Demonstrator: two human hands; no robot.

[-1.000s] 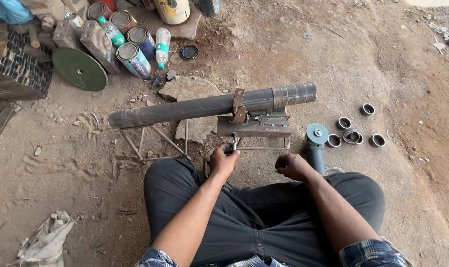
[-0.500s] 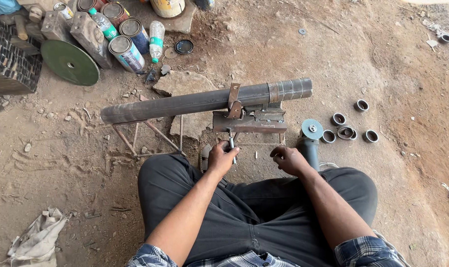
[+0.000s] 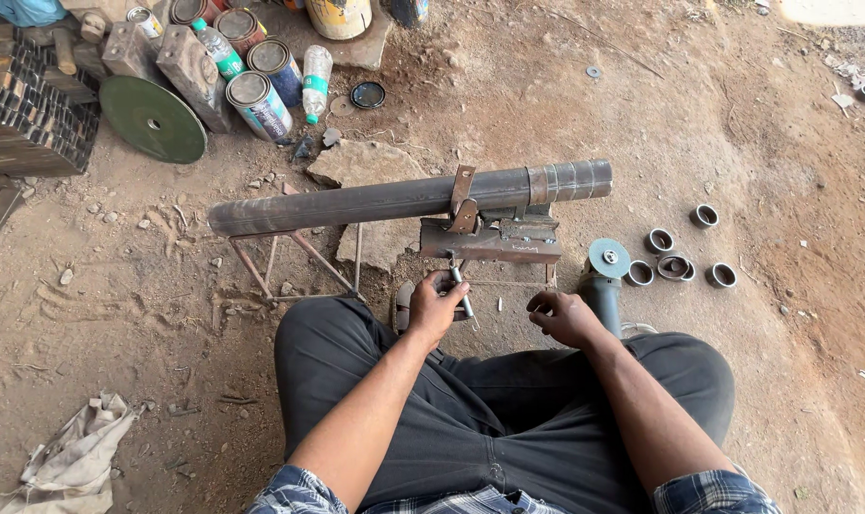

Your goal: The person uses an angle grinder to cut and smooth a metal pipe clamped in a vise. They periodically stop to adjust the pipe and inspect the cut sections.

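A long dark metal pipe lies across a small welded stand and is held by a strap in a metal clamp jig. I sit cross-legged on the dirt just behind it. My left hand is closed around a short metal handle that sticks out below the jig. My right hand hovers beside it with fingers curled, near a small metal pin on the ground; whether it holds anything I cannot tell. An angle grinder stands next to my right hand.
Several cut pipe rings lie on the dirt to the right. At the back left are paint tins, plastic bottles, a green cutting disc and stacked square tubes. A flat stone lies behind the pipe, a rag at the front left.
Hands, pipe and jig keep their places relative to each other. Only the view has shifted a little, so the scene sits slightly lower and further left in the frame.
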